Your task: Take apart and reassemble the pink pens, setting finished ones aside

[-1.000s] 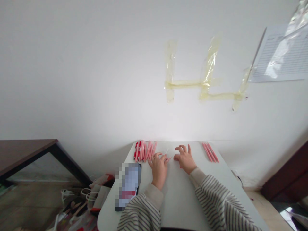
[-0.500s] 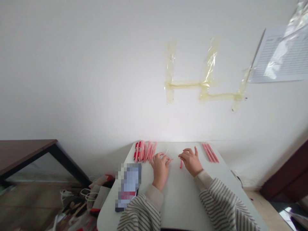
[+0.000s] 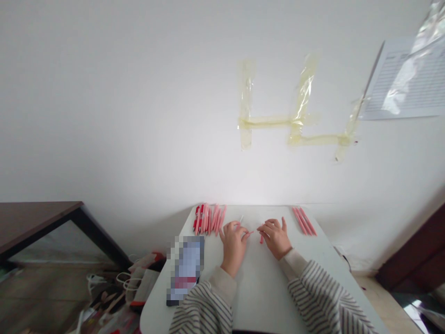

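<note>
On the small white table (image 3: pixel 257 287), my left hand (image 3: pixel 233 243) pinches a thin pink pen part (image 3: pixel 248 234) whose tip pokes out to the right of its fingers. My right hand (image 3: pixel 276 237) is curled close beside it, fingertips pinched near a short pink piece (image 3: pixel 261 239) on the table; whether it grips that piece I cannot tell. A small white stick (image 3: pixel 241 218) lies just beyond my left hand. A bunch of several pink and red pens (image 3: pixel 208 217) lies at the back left. A few pink pens (image 3: pixel 303 220) lie at the back right.
A phone (image 3: pixel 186 269) lies at the table's left edge. A white wall with yellowed tape strips (image 3: pixel 295 123) and a taped paper sheet (image 3: pixel 405 86) stands right behind the table. A dark wooden table (image 3: pixel 38 225) is on the left, with bags and clutter (image 3: pixel 128 292) on the floor.
My right hand moved right, then drew back in toward my left hand and closed its fingers. The short pink piece came into view. My left hand barely shifted.
</note>
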{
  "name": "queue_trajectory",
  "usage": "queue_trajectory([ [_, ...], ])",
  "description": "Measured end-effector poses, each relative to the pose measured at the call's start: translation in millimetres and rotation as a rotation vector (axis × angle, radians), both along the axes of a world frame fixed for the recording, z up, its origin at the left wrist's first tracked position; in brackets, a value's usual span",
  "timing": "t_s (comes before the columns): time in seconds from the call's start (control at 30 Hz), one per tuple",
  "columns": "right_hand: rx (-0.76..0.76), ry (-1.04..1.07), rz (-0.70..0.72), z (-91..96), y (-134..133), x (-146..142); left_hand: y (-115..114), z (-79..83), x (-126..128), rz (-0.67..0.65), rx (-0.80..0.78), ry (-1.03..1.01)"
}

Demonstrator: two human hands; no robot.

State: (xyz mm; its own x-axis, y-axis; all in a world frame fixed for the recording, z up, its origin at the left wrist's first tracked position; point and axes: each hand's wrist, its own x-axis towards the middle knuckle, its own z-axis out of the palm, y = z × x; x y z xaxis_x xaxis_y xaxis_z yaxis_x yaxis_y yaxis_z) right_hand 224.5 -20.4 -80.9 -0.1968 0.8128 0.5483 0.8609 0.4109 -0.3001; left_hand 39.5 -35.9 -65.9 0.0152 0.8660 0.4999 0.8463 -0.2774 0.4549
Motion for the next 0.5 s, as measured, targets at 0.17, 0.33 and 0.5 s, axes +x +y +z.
queue_trajectory([
  [0.17, 0.003, 0.000, 0.003, 0.6, -0.5, -1.0, -0.6, -0.1, 0.6, -0.013, -0.032, 0.007],
  [0.33, 0.004, -0.012, -0.005, -1.1, 0.9, -1.1, -0.9, 0.4, 0.8, -0.014, -0.054, 0.009],
  [0.5, -0.015, 0.027, 0.004, 0.2, 0.1, -0.8, -1.2, 1.1, 1.2, -0.017, -0.044, -0.013],
])
